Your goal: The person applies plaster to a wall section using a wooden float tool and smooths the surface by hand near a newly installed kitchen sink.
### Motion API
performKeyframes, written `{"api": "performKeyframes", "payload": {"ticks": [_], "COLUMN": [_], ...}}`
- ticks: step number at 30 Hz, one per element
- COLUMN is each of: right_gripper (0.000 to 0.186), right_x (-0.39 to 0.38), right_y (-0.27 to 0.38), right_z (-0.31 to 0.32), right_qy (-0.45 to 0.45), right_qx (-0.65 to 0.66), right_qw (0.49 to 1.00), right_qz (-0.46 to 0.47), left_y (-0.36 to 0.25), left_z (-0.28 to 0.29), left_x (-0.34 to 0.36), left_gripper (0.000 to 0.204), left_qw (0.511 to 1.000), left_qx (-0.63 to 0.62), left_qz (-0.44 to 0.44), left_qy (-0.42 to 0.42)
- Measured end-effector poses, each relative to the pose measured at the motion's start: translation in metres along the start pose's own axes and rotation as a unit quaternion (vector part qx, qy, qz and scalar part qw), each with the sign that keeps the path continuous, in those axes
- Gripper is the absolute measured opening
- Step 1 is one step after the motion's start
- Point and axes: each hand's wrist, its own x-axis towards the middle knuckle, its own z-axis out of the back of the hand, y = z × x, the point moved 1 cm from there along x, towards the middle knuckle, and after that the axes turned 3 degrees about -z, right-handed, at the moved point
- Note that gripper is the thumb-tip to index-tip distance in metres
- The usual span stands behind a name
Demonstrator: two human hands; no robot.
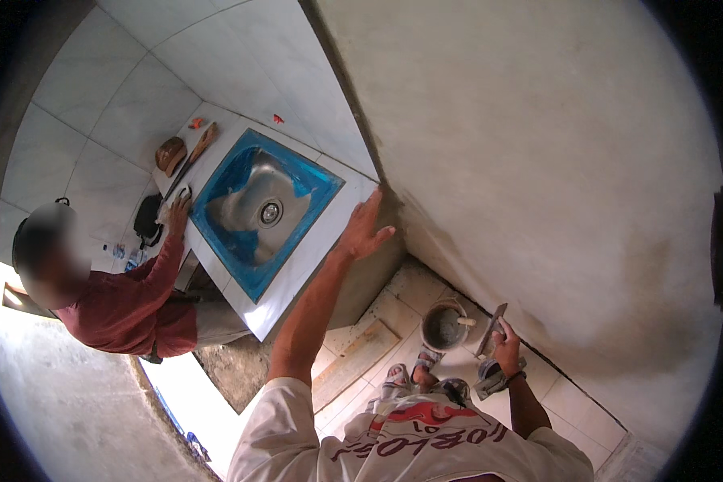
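My left hand (365, 231) is open, its fingers stretched toward the corner where the white counter (267, 314) meets the bare wall. Its fingertips lie at the counter's edge; firm contact is hard to judge. Set in that counter is a steel sink (279, 186) with blue film round its rim. My right hand (506, 351) is closed on a trowel (490, 329), whose flat blade is seen nearly edge-on beside the wall. Close to the trowel stands a bucket (430, 335) with grey mortar inside and a light handle showing at its rim.
Left of the sink, a person in a dark red top (120, 309) has a hand on the counter. A brown cap (169, 155) and a wooden-handled tool (205, 143) lie behind. A plank (357, 361) rests on the tiled floor. The plastered wall (538, 161) bounds the right side.
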Motion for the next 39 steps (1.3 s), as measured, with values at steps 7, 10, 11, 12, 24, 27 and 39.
{"api": "performKeyframes", "payload": {"ticks": [7,10,11,12,24,27,39], "right_gripper": [0.045,0.045,0.045,0.046,0.049,0.047,0.044], "right_x": [0.021,0.029,0.032,0.03,0.021,0.021,0.026], "right_y": [0.012,0.015,0.016,0.014,0.0,0.002,0.01], "right_z": [-0.003,-0.005,-0.006,-0.006,-0.014,-0.014,-0.013], "right_qy": [0.018,0.01,0.004,0.005,-0.001,0.01,0.014], "right_qx": [-0.013,-0.015,-0.008,-0.017,0.016,-0.001,0.001], "right_qw": [1.0,1.0,1.0,1.0,1.0,1.0,0.999], "right_qz": [0.0,-0.005,-0.003,-0.006,0.004,-0.011,-0.035], "left_y": [0.038,0.036,0.034,0.027,0.046,0.043,0.015], "left_z": [0.009,0.001,-0.002,-0.011,0.022,0.015,0.005], "left_x": [0.022,0.03,0.032,0.029,0.044,0.042,-0.005], "left_gripper": [0.097,0.094,0.093,0.091,0.091,0.093,0.089], "left_qw": [0.973,0.966,0.964,0.984,0.975,0.979,0.959], "left_qx": [0.198,0.239,0.25,0.177,0.183,0.193,0.246], "left_qz": [0.112,0.08,0.056,0.023,0.085,0.052,0.118], "left_qy": [-0.036,-0.054,-0.066,-0.009,-0.095,-0.038,-0.076]}}
